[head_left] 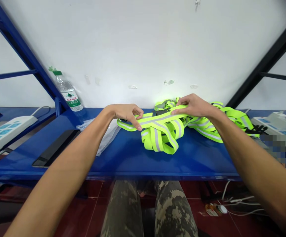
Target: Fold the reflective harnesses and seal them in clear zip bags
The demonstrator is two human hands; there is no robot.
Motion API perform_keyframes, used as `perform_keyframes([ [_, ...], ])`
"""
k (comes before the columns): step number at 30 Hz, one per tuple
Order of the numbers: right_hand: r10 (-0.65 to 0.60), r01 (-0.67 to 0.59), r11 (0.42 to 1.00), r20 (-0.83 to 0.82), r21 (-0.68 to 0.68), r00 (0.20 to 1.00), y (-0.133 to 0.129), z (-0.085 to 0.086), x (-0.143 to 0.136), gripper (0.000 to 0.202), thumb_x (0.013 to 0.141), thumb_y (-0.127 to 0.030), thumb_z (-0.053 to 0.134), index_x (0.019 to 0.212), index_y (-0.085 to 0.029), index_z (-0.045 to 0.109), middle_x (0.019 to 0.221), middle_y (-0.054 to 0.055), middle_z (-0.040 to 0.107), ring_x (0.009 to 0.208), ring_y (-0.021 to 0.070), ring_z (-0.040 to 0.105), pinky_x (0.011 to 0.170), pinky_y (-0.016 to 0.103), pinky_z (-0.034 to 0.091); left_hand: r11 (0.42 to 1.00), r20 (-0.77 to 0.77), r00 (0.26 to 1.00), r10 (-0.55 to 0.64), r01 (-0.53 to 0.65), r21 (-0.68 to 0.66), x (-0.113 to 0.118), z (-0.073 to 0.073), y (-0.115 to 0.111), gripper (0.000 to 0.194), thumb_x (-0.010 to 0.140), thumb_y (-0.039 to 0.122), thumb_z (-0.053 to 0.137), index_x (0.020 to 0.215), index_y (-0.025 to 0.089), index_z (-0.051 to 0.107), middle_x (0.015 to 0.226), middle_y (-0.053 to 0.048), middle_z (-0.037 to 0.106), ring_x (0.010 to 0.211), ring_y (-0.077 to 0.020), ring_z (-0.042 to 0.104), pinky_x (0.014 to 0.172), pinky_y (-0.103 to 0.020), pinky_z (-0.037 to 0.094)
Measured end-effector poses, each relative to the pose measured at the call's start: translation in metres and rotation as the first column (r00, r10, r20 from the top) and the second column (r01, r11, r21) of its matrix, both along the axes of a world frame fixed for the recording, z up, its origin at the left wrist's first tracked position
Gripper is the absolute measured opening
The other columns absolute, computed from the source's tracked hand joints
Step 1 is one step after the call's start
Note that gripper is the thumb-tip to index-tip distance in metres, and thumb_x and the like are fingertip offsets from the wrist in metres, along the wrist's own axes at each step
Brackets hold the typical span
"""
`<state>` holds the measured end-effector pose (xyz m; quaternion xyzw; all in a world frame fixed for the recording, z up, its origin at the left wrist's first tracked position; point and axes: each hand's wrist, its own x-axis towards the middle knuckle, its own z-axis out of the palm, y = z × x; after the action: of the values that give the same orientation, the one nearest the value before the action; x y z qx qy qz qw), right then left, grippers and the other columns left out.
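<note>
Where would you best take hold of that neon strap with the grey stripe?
The strap is probably best pinched edge to edge on its straight upper stretch, coming from above. It runs flat there with both edges showing, while the loops just below are bunched, so a grab there might catch several layers.

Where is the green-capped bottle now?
In the head view, the bottle is at left on the blue table, close to the white wall and blue frame.
</note>
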<state>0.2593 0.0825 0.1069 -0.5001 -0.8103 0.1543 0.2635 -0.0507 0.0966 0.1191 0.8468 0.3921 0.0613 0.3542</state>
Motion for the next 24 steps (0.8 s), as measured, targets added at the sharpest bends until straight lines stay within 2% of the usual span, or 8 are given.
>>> perform_keyframes([
  [3, 0.016, -0.015, 1.000, 0.019, -0.026, 1.000, 0.000, 0.000, -0.001, 0.052, 0.059, -0.065, 0.081, 0.064, -0.018, 0.060, 0.057, -0.004, 0.046, 0.055, 0.0089, 0.037, 0.052, 0.026, 0.025, 0.993, -0.128, 0.991, -0.049, 0.062, 0.100, 0.001, -0.001, 0.000, 0.038, 0.054, 0.039, 0.085, 0.063, 0.021, 0.052, 0.058, 0.004, 0.045, 0.055, -0.0109, 0.036, 0.052, -0.026, 0.025],
  [6, 0.023, -0.020, 0.999, 0.051, -0.042, 0.998, 0.000, 0.001, 0.002, 0.056, 0.060, -0.067, 0.080, 0.060, -0.019, 0.052, 0.056, -0.005, 0.038, 0.054, 0.0078, 0.032, 0.051, 0.026, 0.022, 0.985, -0.155, 0.986, -0.061, 0.084, 0.149, 0.000, -0.003, -0.002, 0.028, 0.064, 0.035, 0.075, 0.079, 0.020, 0.056, 0.070, 0.002, 0.054, 0.060, -0.0111, 0.041, 0.056, -0.025, 0.029],
  [11, 0.006, 0.000, 0.998, 0.100, -0.058, 0.995, -0.002, 0.007, 0.011, 0.061, 0.069, -0.068, 0.073, 0.055, -0.020, 0.038, 0.054, -0.006, 0.028, 0.053, 0.0072, 0.026, 0.050, 0.027, 0.020, 0.999, -0.104, 0.995, 0.009, -0.013, -0.042, -0.006, 0.001, -0.011, 0.057, 0.076, 0.035, 0.064, 0.131, 0.027, 0.050, 0.086, -0.001, 0.069, 0.057, -0.0118, 0.049, 0.053, -0.024, 0.032],
  [16, 0.087, -0.056, 0.988, 0.213, -0.146, 0.973, -0.005, 0.016, 0.016, 0.060, 0.070, -0.070, 0.071, 0.056, -0.020, 0.041, 0.054, -0.006, 0.032, 0.052, 0.0076, 0.028, 0.050, 0.027, 0.021, 0.996, -0.196, 0.979, -0.050, 0.036, -0.076, -0.007, 0.008, -0.017, 0.046, 0.081, 0.037, 0.064, 0.122, 0.018, 0.065, 0.079, -0.001, 0.069, 0.056, -0.0096, 0.044, 0.049, -0.022, 0.029],
  [19, 0.117, -0.063, 0.984, 0.343, -0.164, 0.932, 0.001, 0.026, 0.012, 0.055, 0.068, -0.066, 0.075, 0.059, -0.019, 0.049, 0.056, -0.006, 0.039, 0.053, 0.0077, 0.032, 0.052, 0.026, 0.025, 0.991, -0.223, 0.975, 0.012, 0.018, 0.132, -0.005, 0.016, -0.004, 0.039, 0.079, 0.042, 0.069, 0.111, 0.018, 0.072, 0.076, 0.002, 0.067, 0.059, -0.0082, 0.044, 0.053, -0.020, 0.032],
  [21, 0.043, -0.008, 0.997, 0.434, -0.081, 0.900, 0.010, 0.040, 0.004, 0.048, 0.072, -0.060, 0.075, 0.067, -0.016, 0.058, 0.060, -0.003, 0.048, 0.056, 0.0081, 0.038, 0.056, 0.027, 0.029, 0.923, -0.215, 0.962, 0.168, -0.076, 0.377, -0.003, 0.030, 0.013, 0.036, 0.077, 0.039, 0.071, 0.103, 0.015, 0.073, 0.082, 0.001, 0.069, 0.070, -0.0100, 0.052, 0.064, -0.021, 0.039],
  [23, -0.148, 0.108, 0.988, 0.459, 0.112, 0.876, 0.020, 0.060, -0.006, 0.045, 0.084, -0.055, 0.065, 0.081, -0.010, 0.064, 0.070, 0.003, 0.058, 0.063, 0.0100, 0.046, 0.062, 0.028, 0.032, 0.829, -0.162, 0.935, 0.316, -0.189, 0.526, 0.001, 0.053, 0.030, 0.042, 0.082, 0.038, 0.063, 0.108, 0.005, 0.069, 0.097, -0.008, 0.069, 0.090, -0.0169, 0.059, 0.078, -0.026, 0.043],
  [24, -0.271, 0.181, 0.954, 0.434, 0.238, 0.859, 0.025, 0.071, -0.012, 0.048, 0.091, -0.053, 0.056, 0.088, -0.006, 0.065, 0.075, 0.007, 0.061, 0.068, 0.0119, 0.050, 0.065, 0.030, 0.033, 0.683, -0.080, 0.890, 0.449, -0.284, 0.673, 0.003, 0.067, 0.035, 0.043, 0.087, 0.036, 0.055, 0.109, 0.001, 0.066, 0.100, -0.010, 0.067, 0.099, -0.0204, 0.060, 0.085, -0.030, 0.042],
])
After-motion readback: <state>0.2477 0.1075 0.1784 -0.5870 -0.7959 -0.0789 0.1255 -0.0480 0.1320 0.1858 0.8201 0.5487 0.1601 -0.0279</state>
